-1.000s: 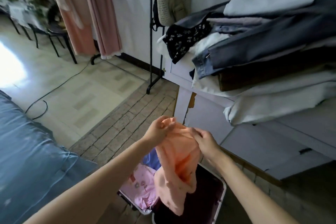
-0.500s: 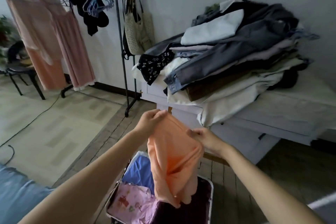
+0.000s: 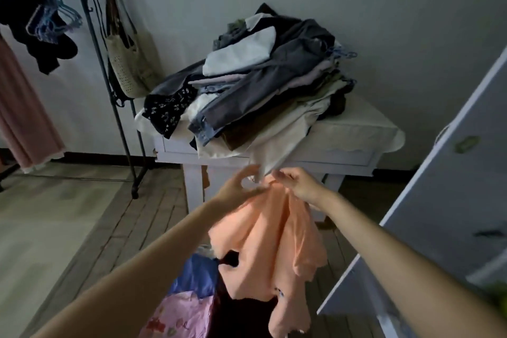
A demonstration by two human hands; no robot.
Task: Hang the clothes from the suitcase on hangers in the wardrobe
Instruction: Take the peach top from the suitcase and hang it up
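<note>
Peach top [image 3: 270, 239] now lifted higher out of the suitcase, both hands [image 3: 238, 186] [image 3: 297, 183] pinching its top edge; hanger comes next.

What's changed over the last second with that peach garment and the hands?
Both hands, left and right, have lifted the peach cotton garment higher, clear of the open suitcase, up to the white table's edge. The view swung right; a white wardrobe door appeared. Both hands keep their grip on its top; the folded clothes pile is unmoved.
</note>
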